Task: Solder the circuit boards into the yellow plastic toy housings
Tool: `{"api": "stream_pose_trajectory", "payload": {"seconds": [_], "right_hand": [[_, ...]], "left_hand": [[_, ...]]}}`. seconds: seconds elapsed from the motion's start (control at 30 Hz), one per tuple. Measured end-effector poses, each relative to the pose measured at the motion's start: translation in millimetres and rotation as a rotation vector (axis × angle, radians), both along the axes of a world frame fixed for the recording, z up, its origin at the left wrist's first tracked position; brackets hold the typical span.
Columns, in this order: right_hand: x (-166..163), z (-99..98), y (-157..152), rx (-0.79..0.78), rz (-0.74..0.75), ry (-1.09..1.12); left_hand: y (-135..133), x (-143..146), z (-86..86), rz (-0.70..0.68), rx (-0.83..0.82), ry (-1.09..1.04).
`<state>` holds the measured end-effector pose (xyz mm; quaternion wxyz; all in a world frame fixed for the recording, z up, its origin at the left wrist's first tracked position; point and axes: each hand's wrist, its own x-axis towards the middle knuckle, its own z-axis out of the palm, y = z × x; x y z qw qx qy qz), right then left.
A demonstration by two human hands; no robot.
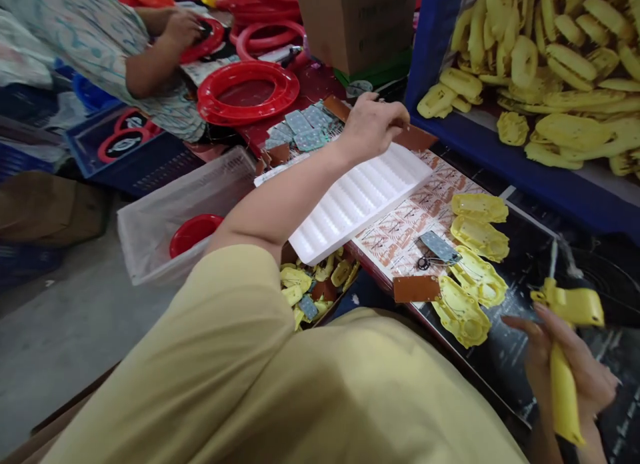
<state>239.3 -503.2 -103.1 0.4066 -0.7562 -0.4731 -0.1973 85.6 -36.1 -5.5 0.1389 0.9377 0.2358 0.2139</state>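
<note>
Working across a crowded bench (523,277)

The left hand (373,125) is hovering over a ridged white foam tray (365,197), fingertips sitting close together by its far edge; whether they are pinching anything, I cannot tell. Over the bench's right side, the right hand (586,371) is clasping a yellow plastic tool (564,394), one finger standing apart, its thin rod (553,257) pointing up, probably to stay clear. Hollow yellow shells (480,237) are lying along the near edge, presumably for easy reach.
</note>
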Motion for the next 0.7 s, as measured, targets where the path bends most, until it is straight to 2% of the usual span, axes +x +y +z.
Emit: {"api": "stream_pose_trajectory", "payload": {"seconds": [0.07,0.13,0.2,0.27,0.33,0.43,0.5,0.57,0.63,0.7], "right_hand": [[-6,16.5,21,0.051,0.141,-0.1],[-11,29.4,41,0.049,0.217,-0.072],[-17,36.4,54,0.066,0.257,-0.058],[-25,38.5,60,0.076,0.222,-0.074],[-32,38.0,58,0.099,0.14,-0.127],[-38,36.5,50,0.145,0.056,-0.184],[-38,35.6,44,0.177,0.044,-0.187],[-36,34.6,41,0.209,0.045,-0.192],[-35,33.5,41,0.238,0.051,-0.212],[-36,32.6,42,0.249,0.059,-0.225]], "left_hand": [[-52,0,16.2,-0.219,-0.01,0.081],[-100,3,21.6,-0.406,-0.009,0.144],[-139,7,17.3,-0.551,-0.016,0.172],[-164,9,7.8,-0.624,-0.039,0.13],[-173,8,-2.0,-0.604,-0.076,-0.005],[-167,3,-13.1,-0.475,-0.215,-0.234],[-162,2,-19.2,-0.425,-0.395,-0.263],[-163,6,-25.5,-0.425,-0.599,-0.203],[-172,15,-31.7,-0.443,-0.813,-0.177],[-187,27,-37.1,-0.445,-1.043,-0.256]]}}
